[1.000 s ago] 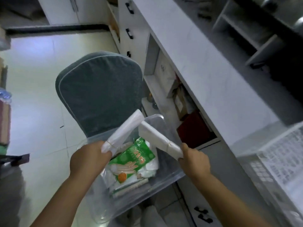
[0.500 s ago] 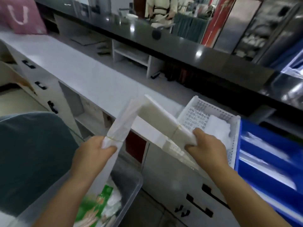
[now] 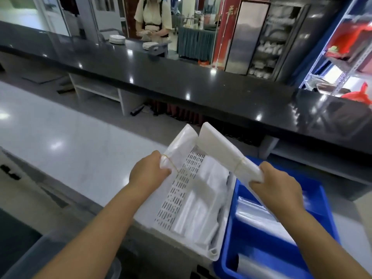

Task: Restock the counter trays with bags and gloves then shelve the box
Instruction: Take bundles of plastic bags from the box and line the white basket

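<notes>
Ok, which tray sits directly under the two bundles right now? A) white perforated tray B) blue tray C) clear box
A: both the left hand and right hand hold banded bag bundles over the white perforated tray; the blue tray lies beside it.

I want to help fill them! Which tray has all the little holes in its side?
The white tray, the left one of the two. Its wall is full of slots, while the blue tray beside it has solid walls.
</notes>
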Motion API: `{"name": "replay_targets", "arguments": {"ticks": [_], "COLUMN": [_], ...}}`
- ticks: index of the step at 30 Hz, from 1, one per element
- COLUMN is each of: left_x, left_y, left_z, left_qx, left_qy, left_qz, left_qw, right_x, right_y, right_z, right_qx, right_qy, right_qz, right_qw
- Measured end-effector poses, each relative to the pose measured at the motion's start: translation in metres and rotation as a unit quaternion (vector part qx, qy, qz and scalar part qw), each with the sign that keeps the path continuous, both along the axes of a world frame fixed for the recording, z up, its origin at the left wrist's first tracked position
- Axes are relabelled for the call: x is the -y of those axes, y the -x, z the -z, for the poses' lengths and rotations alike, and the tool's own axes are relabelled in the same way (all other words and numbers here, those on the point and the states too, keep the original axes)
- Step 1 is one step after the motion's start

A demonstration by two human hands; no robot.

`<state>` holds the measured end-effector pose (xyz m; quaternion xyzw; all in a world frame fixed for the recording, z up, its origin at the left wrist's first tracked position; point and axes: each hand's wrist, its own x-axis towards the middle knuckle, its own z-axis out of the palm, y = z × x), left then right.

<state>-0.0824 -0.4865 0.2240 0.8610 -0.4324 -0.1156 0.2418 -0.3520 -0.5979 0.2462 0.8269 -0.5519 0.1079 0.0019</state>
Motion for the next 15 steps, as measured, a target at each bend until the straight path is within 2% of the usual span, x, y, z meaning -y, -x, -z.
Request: {"name": "replay_targets", "arguments": {"ticks": [5, 9, 13, 15], "left_x": [0.047, 0.058, 0.060, 0.059], "left_y": [0.011, 0.011, 0.018, 0.028], "left_z": [0.030, 0.047, 0.055, 0.056], "left_qx": [-0.019, -0.076, -0.141, -0.209], "left_qy": [-0.066, -0.080, -0.033, 0.013], "left_qz": [-0.002, -0.014, -0.031, -0.032], "left_qw": [0.998, 0.994, 0.989, 0.977], "right_x": [0.039, 0.057, 0.066, 0.068], "right_y": [0.022, 0.027, 0.023, 0.021], "right_z": [0.014, 0.018, 0.019, 0.018], "right_qx": [-0.009, -0.020, -0.023, -0.019], "right_qy": [-0.019, -0.036, -0.040, -0.039], "right_qz": [-0.003, -0.009, -0.016, -0.021], "right_qw": [1.000, 0.999, 0.999, 0.999]}}
